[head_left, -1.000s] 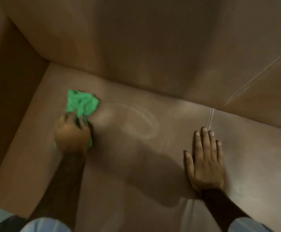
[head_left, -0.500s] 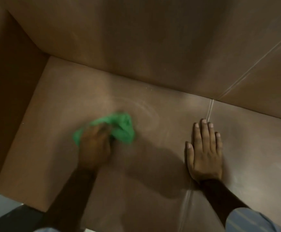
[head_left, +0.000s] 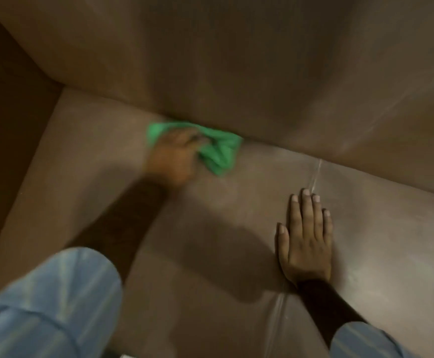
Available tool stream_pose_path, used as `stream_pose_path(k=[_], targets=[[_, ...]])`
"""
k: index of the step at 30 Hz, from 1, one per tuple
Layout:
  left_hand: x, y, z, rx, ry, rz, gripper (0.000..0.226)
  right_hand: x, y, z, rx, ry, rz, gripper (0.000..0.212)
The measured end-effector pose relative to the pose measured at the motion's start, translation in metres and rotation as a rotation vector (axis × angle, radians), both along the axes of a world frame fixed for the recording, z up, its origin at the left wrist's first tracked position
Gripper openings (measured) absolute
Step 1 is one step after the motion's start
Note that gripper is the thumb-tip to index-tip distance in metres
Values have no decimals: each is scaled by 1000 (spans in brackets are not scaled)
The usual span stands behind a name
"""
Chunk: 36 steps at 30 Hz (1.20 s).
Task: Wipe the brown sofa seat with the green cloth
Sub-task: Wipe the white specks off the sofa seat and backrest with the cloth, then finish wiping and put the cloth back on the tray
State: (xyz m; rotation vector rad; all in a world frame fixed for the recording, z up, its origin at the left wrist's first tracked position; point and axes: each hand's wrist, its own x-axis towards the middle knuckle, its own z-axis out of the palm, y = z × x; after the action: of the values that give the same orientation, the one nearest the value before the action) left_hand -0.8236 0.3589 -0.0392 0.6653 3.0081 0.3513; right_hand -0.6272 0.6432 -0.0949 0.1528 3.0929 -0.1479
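Green cloth (head_left: 218,151) was gripped bunched by left hand (head_left: 172,158) at seat's (head_left: 86,192) back edge (against backrest (head_left: 236,60)). Right hand (head_left: 305,241) was pressed flat, fingers spread. Risk: loose bunch dragged off-contact, crease missed.

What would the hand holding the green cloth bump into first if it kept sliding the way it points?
Most likely the sofa backrest. The left hand and green cloth already sit close against its base on the brown seat, though blur hides the exact gap.
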Motion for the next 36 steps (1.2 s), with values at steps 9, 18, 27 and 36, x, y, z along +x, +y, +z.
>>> stream_pose_path(k=[9, 18, 27, 36], targets=[[100, 16, 5, 118, -141, 367, 35, -1, -5, 11, -30, 18, 25, 68], [326, -21, 50, 234, -425, 382, 37, 69, -61, 51, -82, -155, -32, 80], [470, -168, 83, 174, -165, 1023, 41, 171, -248, 79, -214, -353, 695, 83], [695, -305, 71, 46, -68, 1449, 42, 318, -437, 75, -332, -600, 1312, 74]])
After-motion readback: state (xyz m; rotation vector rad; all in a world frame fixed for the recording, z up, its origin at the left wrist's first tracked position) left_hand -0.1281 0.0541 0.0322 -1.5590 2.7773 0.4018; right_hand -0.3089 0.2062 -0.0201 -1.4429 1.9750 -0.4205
